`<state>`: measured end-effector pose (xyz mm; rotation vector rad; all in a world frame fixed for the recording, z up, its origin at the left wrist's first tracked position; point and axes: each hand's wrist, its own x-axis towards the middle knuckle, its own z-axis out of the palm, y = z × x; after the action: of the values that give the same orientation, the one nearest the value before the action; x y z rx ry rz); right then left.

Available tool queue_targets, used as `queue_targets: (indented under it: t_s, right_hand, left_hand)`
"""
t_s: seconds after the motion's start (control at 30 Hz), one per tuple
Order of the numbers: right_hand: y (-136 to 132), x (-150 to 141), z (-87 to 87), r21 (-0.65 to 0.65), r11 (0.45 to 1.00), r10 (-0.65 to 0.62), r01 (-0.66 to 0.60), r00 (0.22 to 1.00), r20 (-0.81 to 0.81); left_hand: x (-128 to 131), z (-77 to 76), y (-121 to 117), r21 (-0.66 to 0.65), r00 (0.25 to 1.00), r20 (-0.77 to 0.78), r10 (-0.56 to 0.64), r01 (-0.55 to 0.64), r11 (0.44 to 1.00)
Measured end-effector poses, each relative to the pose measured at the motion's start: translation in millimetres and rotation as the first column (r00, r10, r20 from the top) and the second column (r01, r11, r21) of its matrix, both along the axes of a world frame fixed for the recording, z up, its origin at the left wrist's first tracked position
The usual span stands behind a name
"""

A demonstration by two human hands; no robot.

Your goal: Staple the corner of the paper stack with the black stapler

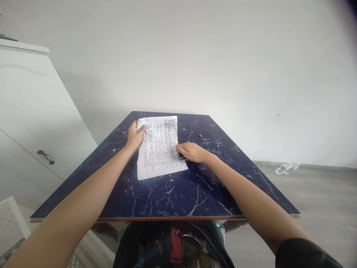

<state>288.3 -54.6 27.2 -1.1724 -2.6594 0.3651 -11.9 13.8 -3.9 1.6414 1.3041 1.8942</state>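
Observation:
Printed paper sheets (157, 149) lie over the dark blue table, their upper part bent up. My left hand (135, 134) grips their upper left edge, thumb on top and fingers behind. At the right edge of the sheets, my right hand (192, 152) is closed around a black stapler (182, 157). Its front end meets the paper's edge; most of it is hidden under my palm and fingers. A small grey piece (200, 135), too small to name, rests on the table beyond my right hand.
The blue marble-patterned table (167, 201) reaches toward a white wall (195, 56). A white cabinet (33, 96) with a dark handle stands at the left. On the floor at the right lies a crumpled clear plastic bag (287, 168). A white perforated item (12, 219) is at the lower left.

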Motion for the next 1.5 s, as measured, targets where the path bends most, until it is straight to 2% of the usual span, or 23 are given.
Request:
queue_targets:
  t_s: [0.53,0.73,0.9,1.0,1.07,1.17,1.23,1.33,1.43,1.5]
  right_hand:
    - [0,-3,-2.3,0.027,1.0,-0.002,0.0,0.997,0.079]
    - [-3,-7,-3.7,0.117,0.992,-0.067,0.046,0.98,0.185]
    - [-7,-20,-14.1,0.21,0.976,-0.114,0.053,0.95,0.29]
    - [-9,-24,-17.1,0.224,0.973,-0.123,0.057,0.948,0.293]
    - [-7,-20,-13.7,0.164,0.985,-0.095,0.055,0.965,0.245]
    - [1,-2,-1.5,-0.068,0.998,0.01,-0.004,0.997,0.076]
    - [7,14,7.5,-0.218,0.971,0.101,-0.098,0.995,0.001]
    - [17,36,17.0,-0.31,0.931,0.21,-0.193,0.977,0.023]
    - [28,61,21.7,-0.392,0.899,0.219,-0.195,0.976,0.016]
    - [35,80,23.5,-0.465,0.875,0.152,-0.137,0.988,-0.005]
  left_hand:
    - [-1,-0.6,1,-0.023,1.0,-0.02,0.014,-0.015,1.0]
    - [-2,-2.2,2,-0.017,1.0,-0.012,0.01,-0.01,1.0]
    - [-1,-1.9,2,-0.008,0.999,-0.035,0.029,-0.029,1.0]
    - [-1,-2.3,1,-0.018,0.999,-0.042,0.018,-0.019,1.0]
    - [-2,-3.9,2,-0.027,0.998,-0.056,0.018,-0.019,0.999]
    - [-7,-8.4,6,-0.051,0.994,-0.102,0.031,-0.036,0.998]
    - [-10,-11.6,9,-0.068,0.989,-0.141,0.042,-0.052,0.996]
    - [-14,-15.5,12,-0.088,0.976,-0.211,0.057,-0.077,0.993]
    - [-18,-19.1,13,-0.128,0.942,-0.325,0.091,-0.139,0.982]
    - [-21,-22.4,15,-0.176,0.903,-0.418,0.104,-0.193,0.965]
